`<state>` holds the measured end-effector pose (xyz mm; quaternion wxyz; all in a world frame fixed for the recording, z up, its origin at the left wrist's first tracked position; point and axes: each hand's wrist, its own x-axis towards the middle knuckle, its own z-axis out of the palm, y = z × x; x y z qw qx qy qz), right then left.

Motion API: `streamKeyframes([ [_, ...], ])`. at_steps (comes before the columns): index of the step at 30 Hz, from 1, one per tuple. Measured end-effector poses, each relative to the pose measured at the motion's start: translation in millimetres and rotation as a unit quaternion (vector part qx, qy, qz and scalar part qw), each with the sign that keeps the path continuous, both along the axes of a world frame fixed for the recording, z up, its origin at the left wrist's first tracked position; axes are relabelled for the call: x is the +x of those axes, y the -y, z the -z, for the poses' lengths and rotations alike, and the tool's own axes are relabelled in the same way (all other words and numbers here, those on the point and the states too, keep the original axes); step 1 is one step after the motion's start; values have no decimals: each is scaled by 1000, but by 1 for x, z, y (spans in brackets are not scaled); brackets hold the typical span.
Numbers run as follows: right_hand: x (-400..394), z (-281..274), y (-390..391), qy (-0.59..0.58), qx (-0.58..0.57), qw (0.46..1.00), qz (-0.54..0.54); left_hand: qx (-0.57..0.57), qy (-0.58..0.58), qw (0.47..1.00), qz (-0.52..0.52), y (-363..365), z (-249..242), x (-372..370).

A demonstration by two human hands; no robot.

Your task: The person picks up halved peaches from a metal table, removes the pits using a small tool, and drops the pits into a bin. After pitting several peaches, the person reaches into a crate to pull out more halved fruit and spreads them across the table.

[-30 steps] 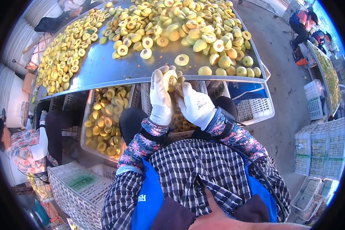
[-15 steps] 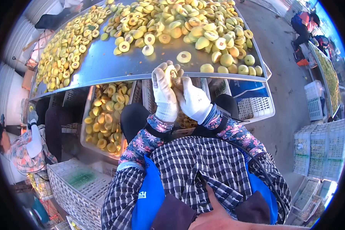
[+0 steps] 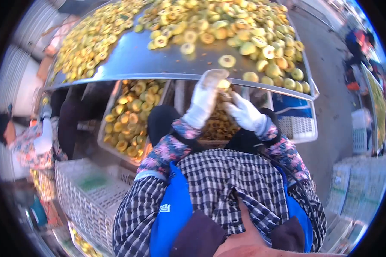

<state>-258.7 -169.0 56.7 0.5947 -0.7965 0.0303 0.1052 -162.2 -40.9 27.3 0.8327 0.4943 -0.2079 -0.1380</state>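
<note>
My left hand (image 3: 205, 100), in a white glove with soiled fingertips, is closed around a pale yellow apricot half (image 3: 223, 84) at the table's front edge. My right hand (image 3: 248, 115), gloved too, is just below and to the right, fingers bent inward; motion blur hides what they pinch. Beneath both hands is a crate of brownish pieces (image 3: 218, 124), which look like pits. A single cut apricot half (image 3: 227, 61) lies face up on the metal table (image 3: 128, 55), just beyond my left fingers.
Heaps of halved yellow-green apricots (image 3: 227, 25) cover much of the table. A crate of apricot halves (image 3: 131, 115) stands left of my knees, with a white plastic crate (image 3: 90, 188) nearer. Another person (image 3: 34, 137) sits at left; stacked crates (image 3: 358, 184) stand at right.
My hands have drawn apart and lowered slightly, the right hand moving down and away from the fruit. The whole view has shifted, with the table appearing farther right.
</note>
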Motion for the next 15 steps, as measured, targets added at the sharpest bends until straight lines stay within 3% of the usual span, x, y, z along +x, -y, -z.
streamKeyframes([
  [2, 0, 10, 4, 45, -42, 998, -29, -40, -16, 999, -3, 5, 10, -7],
  [4, -1, 19, 1, 175, -180, 968, -32, -4, -116, 993, 31, 1, 8, -5],
  [7, -2, 22, 1, 199, -241, 948, -65, 13, -172, 982, 73, -4, 2, -3],
  [9, -5, 14, -11, -21, 28, 999, 3, -16, -193, 979, 62, -6, 4, -2],
  [10, -4, 10, -17, -22, 26, 999, 2, -44, -210, 975, 55, -5, 5, -1],
  [11, -5, 7, -26, -99, 208, 973, 18, -99, -231, 967, 35, -4, 11, -1],
  [12, -7, 5, -33, -171, 383, 907, 40, -67, -219, 973, 9, -5, 7, -1],
  [15, 1, 5, -35, -186, 462, 867, -11, -109, -278, 954, 28, -13, -1, 0],
])
